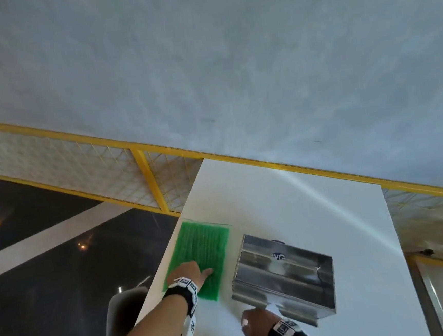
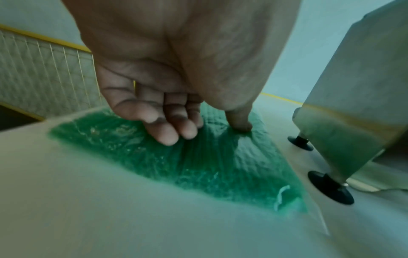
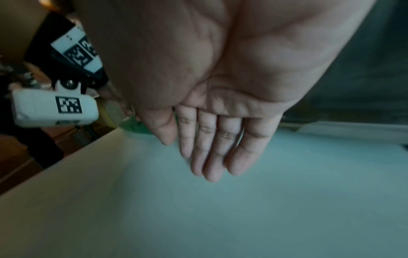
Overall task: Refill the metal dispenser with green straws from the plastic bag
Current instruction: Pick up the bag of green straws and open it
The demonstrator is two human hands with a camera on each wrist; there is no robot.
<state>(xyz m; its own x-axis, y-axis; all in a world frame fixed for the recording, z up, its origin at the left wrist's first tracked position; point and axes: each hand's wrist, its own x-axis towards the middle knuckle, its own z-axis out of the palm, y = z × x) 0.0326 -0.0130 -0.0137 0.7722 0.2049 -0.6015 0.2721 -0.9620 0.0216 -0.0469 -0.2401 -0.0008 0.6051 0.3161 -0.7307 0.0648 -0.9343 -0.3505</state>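
A flat clear plastic bag of green straws [image 1: 201, 258] lies near the left edge of the white table [image 1: 298, 204]. My left hand [image 1: 194, 273] rests on the bag's near half. In the left wrist view the thumb tip [image 2: 240, 125] presses into the bag [image 2: 198, 165], while the loosely bent fingers [image 2: 176, 134] reach its surface without closing on it. The metal dispenser [image 1: 283, 275] stands just right of the bag on black feet [image 2: 331, 187]. My right hand [image 1: 255, 323] hovers at the dispenser's near left corner, palm flat, fingers [image 3: 212, 157] straight and together, holding nothing.
A yellow-framed mesh fence [image 1: 146, 179] runs behind the table against a grey wall. Left of the table edge the dark floor drops away, with a grey bin [image 1: 123, 313] below. White tabletop stretches beyond and to the right of the dispenser.
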